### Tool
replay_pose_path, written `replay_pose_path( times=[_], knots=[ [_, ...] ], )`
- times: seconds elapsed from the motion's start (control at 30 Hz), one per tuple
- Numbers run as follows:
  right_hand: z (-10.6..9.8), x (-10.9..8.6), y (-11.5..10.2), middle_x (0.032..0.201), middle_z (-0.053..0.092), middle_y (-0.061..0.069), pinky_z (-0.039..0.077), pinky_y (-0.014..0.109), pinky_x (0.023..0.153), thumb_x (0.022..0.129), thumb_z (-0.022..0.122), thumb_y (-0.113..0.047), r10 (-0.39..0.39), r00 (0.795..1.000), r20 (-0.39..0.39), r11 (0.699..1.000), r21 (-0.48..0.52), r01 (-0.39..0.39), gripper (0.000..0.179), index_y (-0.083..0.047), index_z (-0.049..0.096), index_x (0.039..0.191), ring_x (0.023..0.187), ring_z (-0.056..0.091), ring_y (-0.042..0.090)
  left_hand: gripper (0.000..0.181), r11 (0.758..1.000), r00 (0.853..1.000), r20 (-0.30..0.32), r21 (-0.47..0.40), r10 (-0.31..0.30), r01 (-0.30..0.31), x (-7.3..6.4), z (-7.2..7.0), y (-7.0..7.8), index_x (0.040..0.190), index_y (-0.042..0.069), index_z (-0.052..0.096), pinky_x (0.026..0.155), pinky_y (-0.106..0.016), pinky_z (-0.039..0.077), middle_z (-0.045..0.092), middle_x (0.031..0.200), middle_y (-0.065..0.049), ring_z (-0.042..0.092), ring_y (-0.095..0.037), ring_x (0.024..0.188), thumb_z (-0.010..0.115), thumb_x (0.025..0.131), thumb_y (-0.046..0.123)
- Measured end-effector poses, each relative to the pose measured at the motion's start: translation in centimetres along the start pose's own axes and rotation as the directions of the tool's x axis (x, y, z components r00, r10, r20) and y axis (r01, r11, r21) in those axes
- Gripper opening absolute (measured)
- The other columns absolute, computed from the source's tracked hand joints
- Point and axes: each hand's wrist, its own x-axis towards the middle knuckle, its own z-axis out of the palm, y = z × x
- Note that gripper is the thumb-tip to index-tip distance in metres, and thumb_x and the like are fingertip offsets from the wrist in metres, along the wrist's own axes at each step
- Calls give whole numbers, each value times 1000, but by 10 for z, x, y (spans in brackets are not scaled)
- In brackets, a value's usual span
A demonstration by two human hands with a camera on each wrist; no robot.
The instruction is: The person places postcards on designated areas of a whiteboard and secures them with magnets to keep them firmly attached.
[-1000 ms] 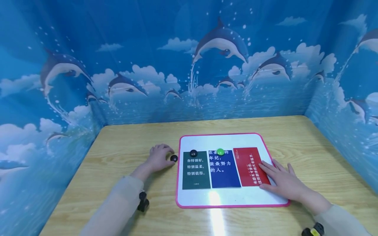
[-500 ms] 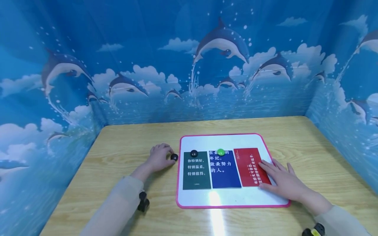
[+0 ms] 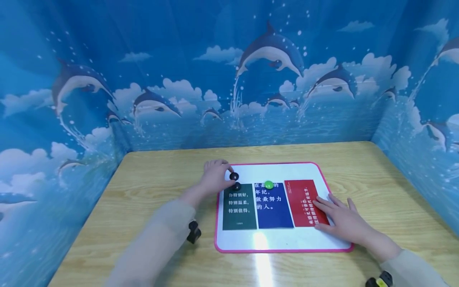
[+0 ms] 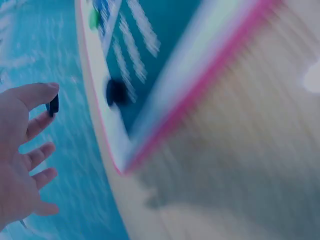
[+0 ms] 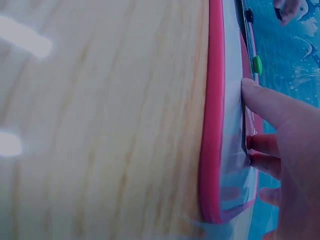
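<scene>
My left hand (image 3: 216, 177) pinches a round black magnet (image 3: 234, 176) between thumb and forefinger, above the upper left of a pink-edged whiteboard (image 3: 305, 242). The left wrist view shows that pinched magnet (image 4: 53, 105) edge-on, apart from the board. Just below it, a second black magnet (image 3: 236, 186) sits on the top of a dark green card (image 3: 239, 217). A bright green magnet (image 3: 269, 184) lies on the top of the blue card (image 3: 274, 217). With fingers extended, my right hand (image 3: 342, 221) rests on the right edge of the red card (image 3: 301, 199) and the board.
The whiteboard lies flat on a wood-grain table (image 3: 161, 167). A blue dolphin-print curtain (image 3: 179, 79) stands behind the table and along its sides. Light glares off the board's lower edge and the table in front.
My left hand has lifted the black magnet from the table beside the board and carried it right and away from me, over the board's upper left. The right hand has stayed in place.
</scene>
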Motion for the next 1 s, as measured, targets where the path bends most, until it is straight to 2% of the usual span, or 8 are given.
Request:
replay_pose_path(
  times=[0.23,0.4,0.73,1.0],
  knots=[
    [-1,-1,1,135,51,19,13,76,97,71,73,-50,-1,1000,15,1000,12,1,77,-9,52,133,130,30,48,32,994,997,12,70,78,-78,15,2,58,107,19,66,114,-60,11,48,137,-6,35,-29,133,68,83,40],
    [-2,-1,1,136,51,18,13,76,97,72,72,-51,-6,1000,12,1000,4,6,76,-10,52,133,130,30,48,32,986,992,44,116,116,-121,24,10,89,108,22,66,114,-61,9,46,140,-4,33,-27,135,67,83,42],
    [-2,0,1,135,52,17,15,76,97,70,72,-53,3,1000,12,1000,-17,-3,78,-11,52,133,130,32,47,30,980,986,70,124,150,-157,42,27,123,109,25,65,113,-62,12,44,142,-2,31,-26,136,62,86,44],
    [-1,1,3,135,52,16,15,76,98,70,72,-54,1,1000,6,1000,-22,-1,79,-12,52,133,131,31,47,32,968,987,89,199,134,-149,53,42,143,113,31,65,113,-62,13,42,142,0,30,-25,136,62,85,46]
  ],
)
